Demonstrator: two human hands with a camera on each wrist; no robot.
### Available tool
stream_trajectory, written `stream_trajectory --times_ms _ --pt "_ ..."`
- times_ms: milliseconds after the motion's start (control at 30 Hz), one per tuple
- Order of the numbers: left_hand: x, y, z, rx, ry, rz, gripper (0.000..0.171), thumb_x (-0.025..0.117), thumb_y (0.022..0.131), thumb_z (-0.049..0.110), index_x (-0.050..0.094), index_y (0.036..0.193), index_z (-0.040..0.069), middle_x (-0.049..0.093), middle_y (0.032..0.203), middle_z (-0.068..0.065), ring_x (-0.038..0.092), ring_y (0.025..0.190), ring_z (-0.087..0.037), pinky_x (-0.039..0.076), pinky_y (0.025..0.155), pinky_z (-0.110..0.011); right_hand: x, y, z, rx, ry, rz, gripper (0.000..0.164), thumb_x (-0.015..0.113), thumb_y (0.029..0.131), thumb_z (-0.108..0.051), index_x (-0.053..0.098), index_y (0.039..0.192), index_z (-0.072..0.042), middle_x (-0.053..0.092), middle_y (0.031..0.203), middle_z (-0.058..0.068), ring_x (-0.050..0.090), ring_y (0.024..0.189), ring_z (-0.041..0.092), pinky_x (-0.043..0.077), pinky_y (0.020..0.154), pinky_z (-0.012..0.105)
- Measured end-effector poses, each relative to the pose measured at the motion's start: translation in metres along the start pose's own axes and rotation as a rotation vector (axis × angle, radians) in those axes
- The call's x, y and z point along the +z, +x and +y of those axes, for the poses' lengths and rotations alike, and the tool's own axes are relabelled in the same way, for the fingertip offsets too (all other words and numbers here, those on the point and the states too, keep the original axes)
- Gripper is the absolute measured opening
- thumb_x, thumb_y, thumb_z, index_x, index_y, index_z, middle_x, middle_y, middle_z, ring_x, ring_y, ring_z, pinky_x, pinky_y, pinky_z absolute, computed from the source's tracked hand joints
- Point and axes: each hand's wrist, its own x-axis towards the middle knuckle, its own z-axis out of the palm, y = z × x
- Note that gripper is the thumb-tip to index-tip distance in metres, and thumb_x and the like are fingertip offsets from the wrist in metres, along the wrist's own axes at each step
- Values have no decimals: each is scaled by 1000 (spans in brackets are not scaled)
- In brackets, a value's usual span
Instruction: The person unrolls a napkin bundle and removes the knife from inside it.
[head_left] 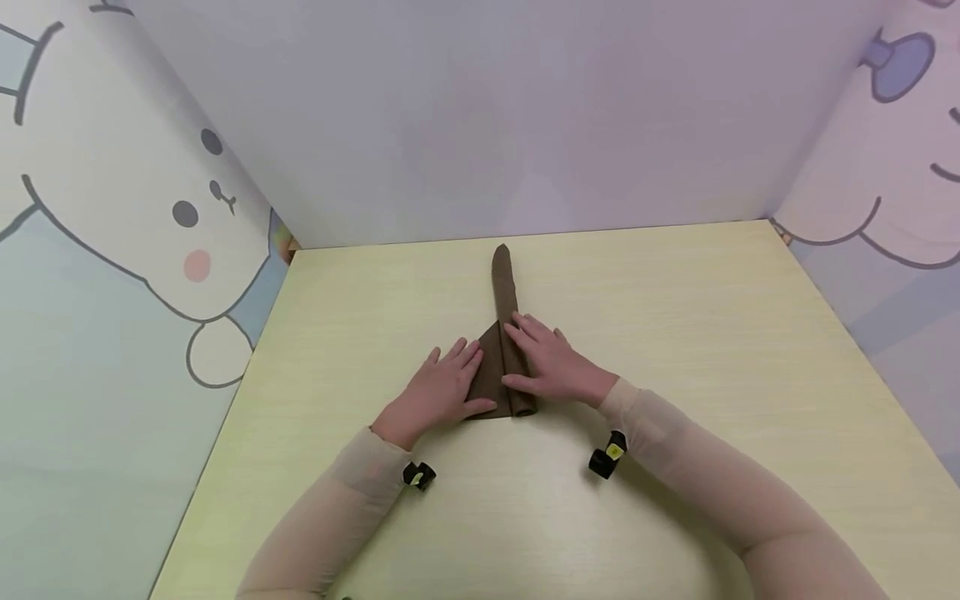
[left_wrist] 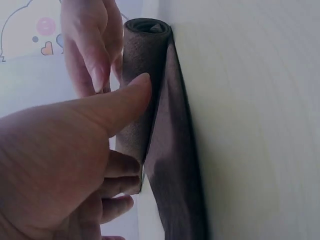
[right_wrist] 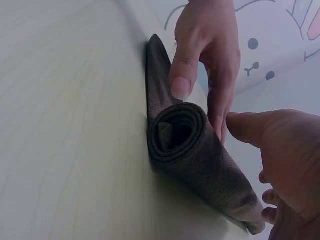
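Pointing its long axis away from the viewer, far end leaning slightly left, the brown cloth roll (head_left: 514, 358) lies under the nearer right hand (head_left: 557, 367), whose fingers and thumb stretch over it from its right side without closing round it. Left of the roll, the left hand (head_left: 435, 390) lies on the triangular flap (head_left: 491, 371), fingers extended, thumb straight, grasping nothing. That flap meets the roll along its left side. Under the roll spreads a pale tabletop (head_left: 675, 317), reaching well out on either side; near the roll's far tip stands a plain wall (head_left: 510, 125)
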Motion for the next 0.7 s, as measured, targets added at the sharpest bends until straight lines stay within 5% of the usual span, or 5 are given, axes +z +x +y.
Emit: stream_trajectory --times_ms 367,700 --pt "0 0 12 -124 -22 -72 99 41 85 77 27 152 5 19 159 -9 18 145 -29 24 109 -56 16 11 0 -1 -65 8 86 56 90 -57 27 151 -4 16 159 14 8 146 32 22 102 70" --pt "3 1 12 -144 -22 -46 102 42 81 80 29 151 6 22 158 -6 19 145 -28 23 107 -60 19 11 -1 12 -56 -11 86 58 90 -56 27 152 -4 11 160 13 11 145 37 26 100 69"
